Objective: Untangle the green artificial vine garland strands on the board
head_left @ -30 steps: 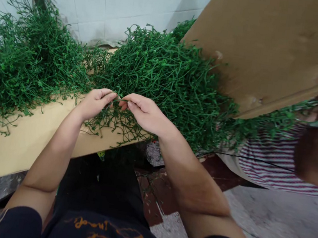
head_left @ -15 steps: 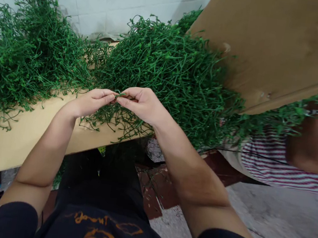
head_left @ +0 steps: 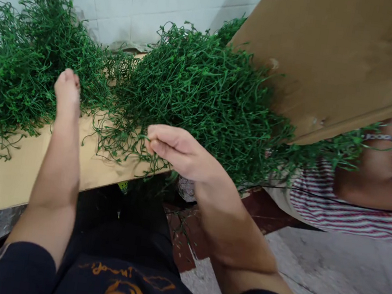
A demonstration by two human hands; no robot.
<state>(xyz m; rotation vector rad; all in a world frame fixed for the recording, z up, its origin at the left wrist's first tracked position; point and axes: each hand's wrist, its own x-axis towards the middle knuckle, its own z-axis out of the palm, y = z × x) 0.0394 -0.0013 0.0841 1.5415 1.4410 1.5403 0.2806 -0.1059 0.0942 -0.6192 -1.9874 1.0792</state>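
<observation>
Now we pinch a green sprig (head_left: pixel 138 140) in our right hand (head_left: pixel 177 151) over the board's (head_left: pixel 28 169) near edge. Our left hand (head_left: pixel 67 90) reaches into the left heap of stems (head_left: pixel 16 78), seemingly closed, though we cannot tell on what.

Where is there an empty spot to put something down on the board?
The tan board is bare at its near left edge, below the left green heap and left of the left hand. Near the right hand, sprigs crowd it.
</observation>
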